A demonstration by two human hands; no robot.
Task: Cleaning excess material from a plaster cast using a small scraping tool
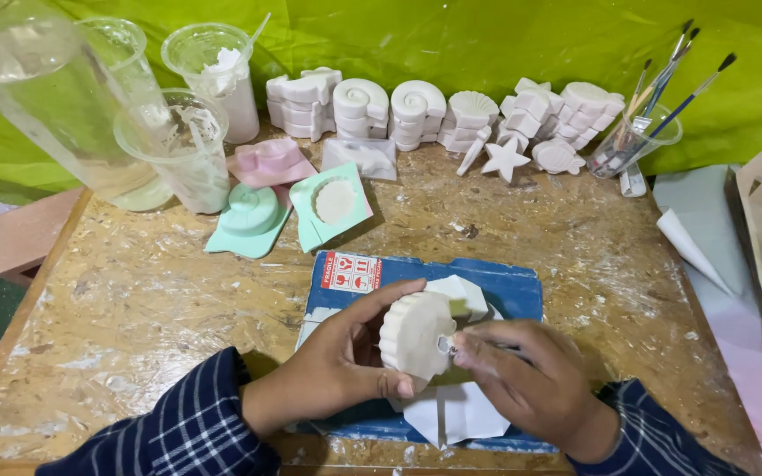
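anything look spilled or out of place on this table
White plaster residue is smeared and crusted across the wooden table, thickest near the cups. One star cast and a slim cast lie loose before the stacked casts. Nothing looks broken.

**Chalky casts on rough board**

The scalloped cast (416, 335) looks matt, chalky plaster. The bench (134, 291) is rough chipboard, dusted white. At eleven o'clock, clear glossy plastic cups (178, 150); beside them, smooth pastel moulds (249, 216). Blue sheet (504, 291) looks matt.
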